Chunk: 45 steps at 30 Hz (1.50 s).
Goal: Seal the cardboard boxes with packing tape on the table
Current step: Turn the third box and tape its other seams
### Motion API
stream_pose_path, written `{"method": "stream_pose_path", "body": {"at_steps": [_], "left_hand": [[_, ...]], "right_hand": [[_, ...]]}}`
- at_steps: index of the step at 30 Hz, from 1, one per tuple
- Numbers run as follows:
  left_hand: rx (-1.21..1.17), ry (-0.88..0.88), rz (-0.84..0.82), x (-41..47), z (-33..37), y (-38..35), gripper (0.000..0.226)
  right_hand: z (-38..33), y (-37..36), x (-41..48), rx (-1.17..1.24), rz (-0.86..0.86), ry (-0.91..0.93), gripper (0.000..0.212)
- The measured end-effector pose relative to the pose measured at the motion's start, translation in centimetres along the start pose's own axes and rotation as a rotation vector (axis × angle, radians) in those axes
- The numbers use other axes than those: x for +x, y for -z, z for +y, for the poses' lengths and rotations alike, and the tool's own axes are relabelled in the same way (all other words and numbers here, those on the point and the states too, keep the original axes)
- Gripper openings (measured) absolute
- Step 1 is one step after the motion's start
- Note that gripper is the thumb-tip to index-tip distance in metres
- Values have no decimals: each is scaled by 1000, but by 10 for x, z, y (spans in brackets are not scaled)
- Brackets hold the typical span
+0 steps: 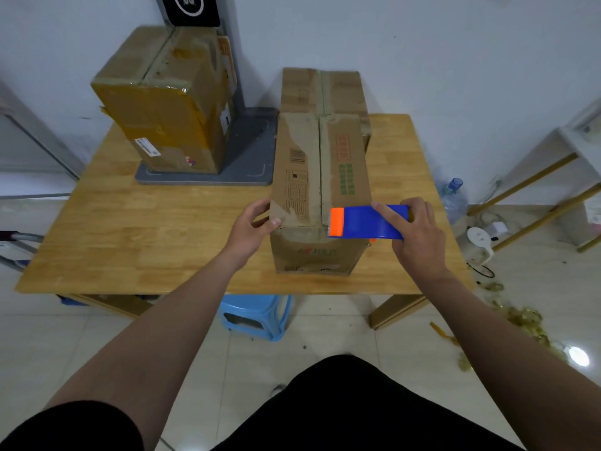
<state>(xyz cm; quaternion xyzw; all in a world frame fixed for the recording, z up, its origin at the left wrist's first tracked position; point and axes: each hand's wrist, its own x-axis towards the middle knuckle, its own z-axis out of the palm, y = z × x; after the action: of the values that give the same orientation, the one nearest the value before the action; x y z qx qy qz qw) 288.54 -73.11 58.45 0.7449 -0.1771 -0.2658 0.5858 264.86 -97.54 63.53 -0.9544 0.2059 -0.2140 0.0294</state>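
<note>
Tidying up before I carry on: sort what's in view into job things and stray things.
Job: near cardboard box, rear cardboard box, left taped box, tape dispenser, table.
Stray: grey stand base, blue stool, water bottle, tape scraps.

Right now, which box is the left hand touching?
The nearest box, its front corner in the left hand; the tall box and the far box stand untouched.

Three cardboard boxes (320, 177) are standing on one counter (130, 239): a tall box (162, 118) at ten o'clock, a far box (322, 89) at twelve, a near box (312, 190) centrally. Two hands are showing, the left hand (252, 227) and the right hand (419, 236), with one tape dispenser (364, 222). One stool (257, 315) is standing at six.
</note>
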Motion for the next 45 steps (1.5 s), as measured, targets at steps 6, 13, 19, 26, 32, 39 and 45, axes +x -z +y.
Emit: {"method": "stream_pose_path", "body": {"at_steps": [6,13,19,26,32,39,45], "left_hand": [[-74,108,-85,-9,-7,-7,47],[-28,96,16,-18,1,-52,54],[400,-5,-16,5,-5,-26,71],[1109,-124,48,2,27,-81,77],[1231,-183,147,6,29,-102,76],[1215,-219,189,7,26,-99,69],[1195,-258,169,9,24,-94,66]], "right_hand": [[0,-2,-4,20,-1,-4,87],[-2,-2,0,16,3,-31,87],[-3,-2,-1,2,-12,-29,88],[-8,0,-2,-18,-43,-46,83],[-10,4,-3,-23,-48,-22,75],[1,7,-3,-41,-120,53,84],[15,12,7,-12,-155,81,82]]}}
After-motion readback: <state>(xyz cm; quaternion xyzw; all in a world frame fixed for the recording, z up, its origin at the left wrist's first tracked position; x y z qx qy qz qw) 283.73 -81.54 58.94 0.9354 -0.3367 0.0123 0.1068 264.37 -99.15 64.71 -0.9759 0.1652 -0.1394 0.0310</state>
